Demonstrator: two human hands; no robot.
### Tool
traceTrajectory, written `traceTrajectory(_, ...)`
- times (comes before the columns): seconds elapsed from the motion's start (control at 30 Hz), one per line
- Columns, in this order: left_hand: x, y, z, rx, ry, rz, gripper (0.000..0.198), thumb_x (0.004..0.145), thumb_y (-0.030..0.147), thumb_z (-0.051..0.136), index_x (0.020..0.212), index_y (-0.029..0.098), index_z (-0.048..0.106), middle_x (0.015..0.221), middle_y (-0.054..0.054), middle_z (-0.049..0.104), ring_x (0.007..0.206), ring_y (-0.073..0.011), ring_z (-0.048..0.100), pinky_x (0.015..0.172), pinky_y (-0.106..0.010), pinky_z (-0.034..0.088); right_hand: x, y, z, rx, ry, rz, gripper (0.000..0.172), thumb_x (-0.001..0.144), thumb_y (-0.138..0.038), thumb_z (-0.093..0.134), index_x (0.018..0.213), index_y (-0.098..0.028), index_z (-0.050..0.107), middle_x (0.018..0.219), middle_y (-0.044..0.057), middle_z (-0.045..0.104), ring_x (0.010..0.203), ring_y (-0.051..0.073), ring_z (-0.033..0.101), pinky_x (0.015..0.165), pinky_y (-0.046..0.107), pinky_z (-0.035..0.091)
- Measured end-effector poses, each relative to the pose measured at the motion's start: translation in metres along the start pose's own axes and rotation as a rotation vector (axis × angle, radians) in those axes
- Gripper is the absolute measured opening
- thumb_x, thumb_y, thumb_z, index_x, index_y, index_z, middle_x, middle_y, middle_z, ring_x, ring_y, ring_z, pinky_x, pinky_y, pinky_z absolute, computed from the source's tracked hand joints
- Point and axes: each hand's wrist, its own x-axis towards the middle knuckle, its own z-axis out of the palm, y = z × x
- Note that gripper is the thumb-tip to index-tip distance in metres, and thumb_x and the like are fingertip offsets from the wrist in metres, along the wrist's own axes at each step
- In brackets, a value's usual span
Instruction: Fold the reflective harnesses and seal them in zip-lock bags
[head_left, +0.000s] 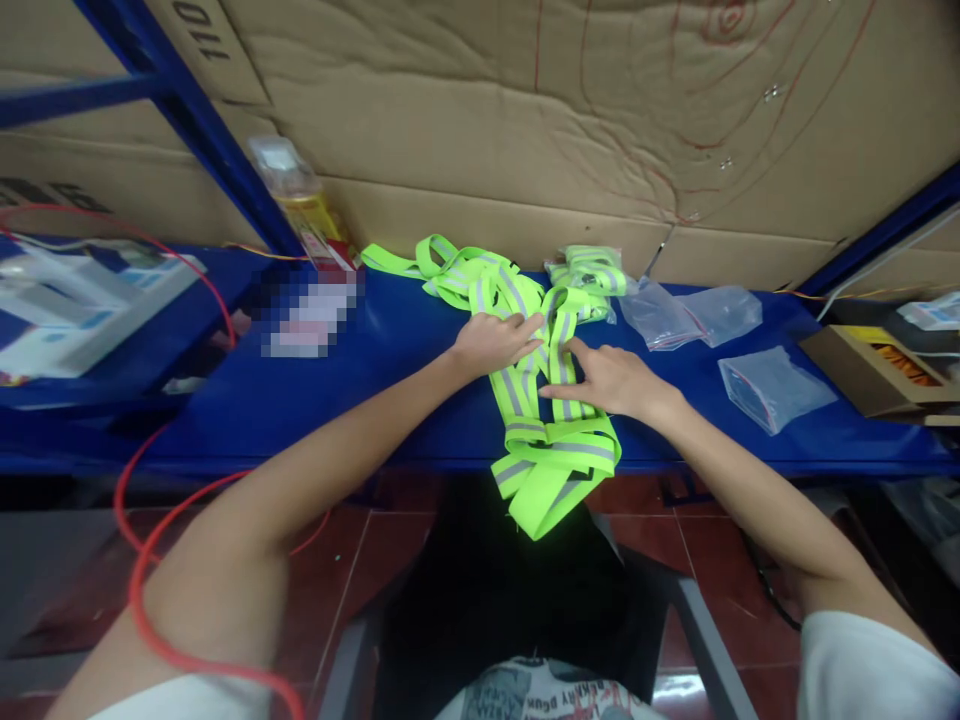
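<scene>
Head view: looking down over both forearms at a blue bench
Strap bundle: neon-yellow reflective straps lying mid-bench; long axis running from the far tangle toward the near edge, folded end drooping over that edge
Left hand: left hand flat on the straps' upper stretch; fingers spread and pointing right, pressing down, nothing clenched
Right hand: right hand just right of the band, fingers extended leftward onto the strap; open, palm down, no closed grip
Key relation: both hands touching the same strip from opposite sides; left further up the band, right nearer the folded end
Around: clear zip bags to the right, well apart from the hands; packed strap bundle at the back; bottle behind left; red cable looping below
Hard to tell: strap layers under the palms hidden; pixelated patch left of the straps unreadable; open carton at far right cut off by the frame
</scene>
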Motion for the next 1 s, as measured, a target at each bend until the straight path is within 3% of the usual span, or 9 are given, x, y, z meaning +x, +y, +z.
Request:
traceTrajectory(0.13, 0.0, 0.003, -0.004, 0.071, -0.053, -0.18, 0.05, 0.11, 0.052, 0.046, 0.129, 0.013, 0.07, 0.091, -0.019, 0.079, 0.083, -0.0336, 0.076, 0.068, -0.035, 0.042, 0.029, -0.003, 0.003, 0.199, -0.14, -0.037, 0.05, 0.096, -0.036, 0.072, 0.14, -0.017, 0.058, 0.07, 0.001, 0.065, 0.049, 0.019, 0.059, 0.059, 0.035, 0.042)
traceTrajectory(0.23, 0.0, 0.004, -0.008, 0.059, -0.05, -0.218, 0.053, 0.11, 0.052, 0.041, 0.115, 0.012, 0.075, 0.087, -0.02, 0.078, 0.081, -0.0349, 0.076, 0.066, -0.037, 0.042, 0.047, -0.001, 0.008, 0.239, -0.069, -0.143, 0.046, 0.085, -0.023, 0.078, 0.129, -0.018, 0.065, 0.08, 0.003, 0.07, 0.058, 0.019, 0.062, 0.062, 0.034, 0.043)
traceTrajectory(0.33, -0.002, -0.001, -0.021, -0.015, 0.07, -0.27, 0.063, 0.106, 0.064, 0.04, 0.1, 0.015, 0.078, 0.086, -0.02, 0.077, 0.083, -0.0377, 0.075, 0.069, -0.041, 0.043, 0.059, 0.0, 0.018, 0.26, 0.092, -0.212, 0.039, 0.086, -0.034, 0.081, 0.119, -0.016, 0.072, 0.095, 0.008, 0.076, 0.077, 0.022, 0.066, 0.073, 0.035, 0.046)
traceTrajectory(0.47, -0.004, -0.026, -0.045, -0.1, 0.286, -0.492, 0.071, 0.096, 0.081, 0.048, 0.087, 0.015, 0.075, 0.083, -0.02, 0.073, 0.092, -0.0431, 0.074, 0.079, -0.048, 0.046, 0.065, 0.009, 0.03, 0.493, 0.195, -0.215, 0.036, 0.098, -0.049, 0.067, 0.109, -0.017, 0.078, 0.099, 0.008, 0.08, 0.077, 0.02, 0.066, 0.079, 0.035, 0.047)
traceTrajectory(0.53, -0.004, -0.042, -0.052, -0.108, 0.263, -0.609, 0.072, 0.085, 0.087, 0.059, 0.077, 0.016, 0.07, 0.074, -0.02, 0.069, 0.096, -0.047, 0.073, 0.079, -0.049, 0.049, 0.066, 0.016, 0.031, 0.62, 0.223, -0.234, 0.033, 0.1, -0.045, 0.06, 0.1, -0.018, 0.081, 0.099, 0.006, 0.08, 0.081, 0.021, 0.067, 0.079, 0.034, 0.048)
traceTrajectory(0.6, -0.005, -0.055, -0.054, -0.205, 0.16, -0.656, 0.064, 0.079, 0.082, 0.071, 0.07, 0.018, 0.066, 0.063, -0.015, 0.064, 0.09, -0.0434, 0.073, 0.077, -0.047, 0.051, 0.068, 0.022, 0.031, 0.719, 0.239, -0.242, 0.034, 0.101, -0.044, 0.058, 0.093, -0.02, 0.081, 0.092, 0.005, 0.079, 0.08, 0.021, 0.067, 0.076, 0.033, 0.049)
traceTrajectory(0.73, -0.004, -0.066, -0.05, -0.621, -0.052, -0.527, 0.051, 0.081, 0.066, 0.078, 0.064, 0.02, 0.063, 0.052, -0.005, 0.061, 0.051, -0.0199, 0.06, 0.057, -0.034, 0.048, 0.066, 0.02, 0.03, 0.811, 0.184, -0.26, 0.029, 0.094, -0.049, 0.073, 0.094, -0.022, 0.083, 0.071, 0.002, 0.071, 0.065, 0.018, 0.055, 0.061, 0.031, 0.045)
traceTrajectory(0.83, 0.001, -0.061, -0.049, -0.889, 0.092, -0.429, 0.049, 0.081, 0.065, 0.08, 0.074, 0.021, 0.061, 0.057, -0.002, 0.063, 0.044, -0.0147, 0.057, 0.049, -0.029, 0.045, 0.063, 0.01, 0.028, 0.851, 0.242, -0.276, 0.029, 0.091, -0.048, 0.08, 0.103, -0.022, 0.083, 0.066, -0.001, 0.065, 0.058, 0.014, 0.044, 0.054, 0.03, 0.038)
traceTrajectory(1.0, 0.028, -0.056, -0.064, -0.958, 0.483, -0.321, 0.056, 0.089, 0.078, 0.071, 0.092, 0.025, 0.054, 0.061, 0.003, 0.058, 0.067, -0.0183, 0.07, 0.06, -0.03, 0.054, 0.077, -0.001, 0.009, 0.869, 0.613, -0.397, 0.027, 0.093, -0.047, 0.077, 0.106, -0.024, 0.083, 0.077, 0.001, 0.068, 0.058, 0.014, 0.045, 0.05, 0.03, 0.036)
